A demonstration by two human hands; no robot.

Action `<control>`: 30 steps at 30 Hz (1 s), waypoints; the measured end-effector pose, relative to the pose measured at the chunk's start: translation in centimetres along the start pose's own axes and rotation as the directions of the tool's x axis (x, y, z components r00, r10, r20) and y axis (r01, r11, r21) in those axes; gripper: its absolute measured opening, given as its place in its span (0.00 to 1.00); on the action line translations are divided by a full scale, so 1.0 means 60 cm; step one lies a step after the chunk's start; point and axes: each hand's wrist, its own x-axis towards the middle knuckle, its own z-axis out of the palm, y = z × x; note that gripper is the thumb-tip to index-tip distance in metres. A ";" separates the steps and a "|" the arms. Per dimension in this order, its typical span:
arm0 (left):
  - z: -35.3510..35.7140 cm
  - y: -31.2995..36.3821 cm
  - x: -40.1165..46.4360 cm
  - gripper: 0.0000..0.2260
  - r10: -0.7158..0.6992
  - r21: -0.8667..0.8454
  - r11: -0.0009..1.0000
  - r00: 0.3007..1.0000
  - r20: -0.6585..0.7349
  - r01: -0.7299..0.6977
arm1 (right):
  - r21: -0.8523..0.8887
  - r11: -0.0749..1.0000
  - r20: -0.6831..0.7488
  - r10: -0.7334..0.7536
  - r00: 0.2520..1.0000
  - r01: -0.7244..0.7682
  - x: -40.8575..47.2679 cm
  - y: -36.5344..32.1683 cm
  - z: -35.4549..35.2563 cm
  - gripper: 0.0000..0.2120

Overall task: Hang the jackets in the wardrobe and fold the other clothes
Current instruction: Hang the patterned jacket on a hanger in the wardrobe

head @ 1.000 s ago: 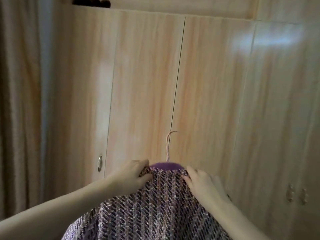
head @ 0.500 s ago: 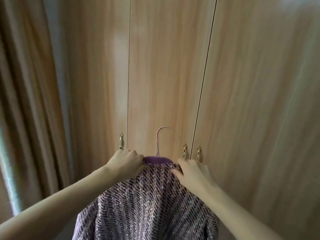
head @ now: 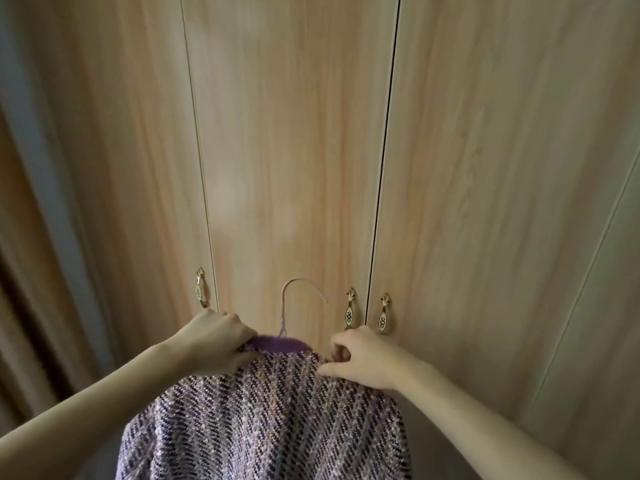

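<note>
Here, from the head view, a purple woven jacket (head: pixel 266 417) on a hanger (head: pixel 287 327), held up right in front of the closed wooden wardrobe (head: pixel 294 150). Left hand (head: pixel 216 337) curled tight on the jacket's left shoulder, just beside the hanger's purple neck. Right hand (head: pixel 360 358) pinching the jacket's right shoulder, fingers bent. Pink hook sticking up above the jacket. Three gold handles (head: pixel 349 308) on the wardrobe doors, just above the hands. Brown curtain (head: pixel 31 271) left of the wardrobe.
</note>
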 end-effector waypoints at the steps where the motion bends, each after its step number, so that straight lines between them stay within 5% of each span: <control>1: 0.008 0.000 0.008 0.18 0.011 -0.008 1.000 1.000 0.019 -0.011 | -0.006 1.000 0.012 -0.001 1.000 0.001 0.009 0.009 0.005 0.18; 8: 0.057 -0.016 0.091 0.16 0.084 -0.078 0.994 0.993 0.078 -0.078 | 0.069 0.992 0.026 0.102 0.995 -0.103 0.073 0.078 0.029 0.19; 12: 0.088 -0.030 0.148 0.16 0.196 -0.161 0.972 0.971 0.137 -0.173 | 0.203 0.940 -0.139 0.306 0.942 -0.276 0.107 0.123 0.043 0.15; 16: 0.112 -0.044 0.201 0.16 0.239 -0.165 0.960 0.969 0.070 -0.225 | 0.350 0.808 -0.453 0.589 0.669 -0.475 0.145 0.171 0.053 0.08; 19: 0.124 -0.043 0.228 0.13 0.265 -0.231 0.941 0.963 0.050 -0.247 | 0.544 0.698 -0.520 0.716 0.465 -0.466 0.171 0.193 0.064 0.19; 21: 0.127 -0.041 0.245 0.14 0.285 -0.256 0.928 0.958 0.014 -0.272 | 0.555 0.661 -0.531 0.749 0.395 -0.506 0.185 0.199 0.070 0.18; 24: 0.129 -0.035 0.259 0.15 0.305 -0.235 0.926 0.952 0.012 -0.294 | 0.489 0.649 -0.539 0.750 0.384 -0.582 0.187 0.198 0.077 0.09; 30: 0.160 0.003 0.247 0.17 0.390 -0.260 0.888 0.921 -0.010 -0.379 | 0.424 0.643 -0.538 0.745 0.394 -0.638 0.182 0.176 0.077 0.07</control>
